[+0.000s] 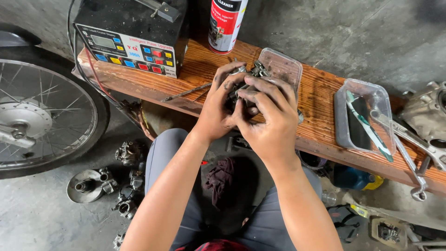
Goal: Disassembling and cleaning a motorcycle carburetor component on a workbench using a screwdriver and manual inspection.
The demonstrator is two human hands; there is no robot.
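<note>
Both hands, left and right, grip a metal engine part over the tabletop; long axis probably up-right, mostly hidden.

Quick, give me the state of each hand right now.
Left hand: closed on the small metal engine part over the wooden bench.
Right hand: closed on the same part, fingers wrapped over it.
</note>
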